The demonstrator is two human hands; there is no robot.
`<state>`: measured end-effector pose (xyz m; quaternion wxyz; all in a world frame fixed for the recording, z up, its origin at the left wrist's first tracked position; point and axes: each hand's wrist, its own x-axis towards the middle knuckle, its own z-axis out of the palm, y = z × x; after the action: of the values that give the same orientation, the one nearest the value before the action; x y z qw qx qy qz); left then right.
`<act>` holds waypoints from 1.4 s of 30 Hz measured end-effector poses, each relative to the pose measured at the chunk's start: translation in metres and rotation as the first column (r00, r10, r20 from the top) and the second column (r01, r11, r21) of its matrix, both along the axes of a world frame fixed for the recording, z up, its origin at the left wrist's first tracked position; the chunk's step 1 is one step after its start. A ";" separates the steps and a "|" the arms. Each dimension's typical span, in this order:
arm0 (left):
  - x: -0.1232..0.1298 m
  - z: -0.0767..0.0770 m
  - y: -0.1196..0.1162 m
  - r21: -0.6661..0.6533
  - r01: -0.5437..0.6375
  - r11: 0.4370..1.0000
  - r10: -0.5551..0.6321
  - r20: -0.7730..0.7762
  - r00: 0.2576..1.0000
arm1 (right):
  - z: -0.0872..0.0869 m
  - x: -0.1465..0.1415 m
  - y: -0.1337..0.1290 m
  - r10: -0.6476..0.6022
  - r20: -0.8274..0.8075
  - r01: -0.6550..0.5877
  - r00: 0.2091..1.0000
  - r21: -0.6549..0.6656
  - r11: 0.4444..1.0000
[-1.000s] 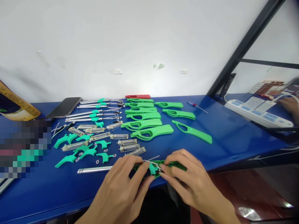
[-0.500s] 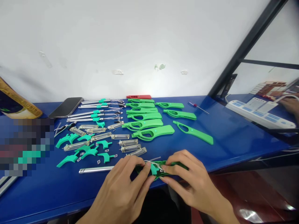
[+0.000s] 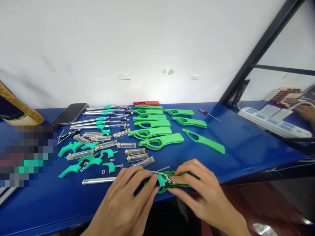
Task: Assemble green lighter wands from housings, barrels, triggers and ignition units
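At the table's front edge lies an open green lighter shell [image 3: 167, 189], with a teal trigger piece [image 3: 161, 180] and white wires in it. My left hand [image 3: 129, 196] closes on the trigger piece, its thumb and fingertips pressed together. A silver metal tube [image 3: 98, 180] sticks out to the left from under that hand. My right hand [image 3: 203, 190] grips the shell's right part, fingertips at the wires. Behind my hands are several clear fuel tanks [image 3: 126, 145], loose teal triggers [image 3: 71, 169] and green shells [image 3: 162, 141].
Silver tubes with wires [image 3: 88, 126] lie at the back left beside a phone [image 3: 70, 113]. A red shell [image 3: 146, 103] is near the wall. A thin screwdriver [image 3: 209, 114] lies right of the green shells. A power strip [image 3: 275, 122] and another person's hand [image 3: 306, 113] are at the right.
My left hand has shifted slightly left and down with the trigger piece. More of the shell's near edge now shows below it. My right hand keeps nearly the same place.
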<state>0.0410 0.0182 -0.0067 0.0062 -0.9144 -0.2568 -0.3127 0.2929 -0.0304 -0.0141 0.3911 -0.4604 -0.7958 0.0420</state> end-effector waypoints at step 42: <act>-0.101 0.023 0.056 -0.195 -0.324 0.926 0.315 -0.076 0.946 | 0.044 -0.042 0.070 0.160 0.376 -0.116 0.913 -0.136 0.984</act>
<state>-0.0596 0.0741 0.0161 -0.0316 -0.8627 -0.4328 -0.2597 0.2511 0.0391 0.0295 0.1968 -0.4232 -0.8841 0.0223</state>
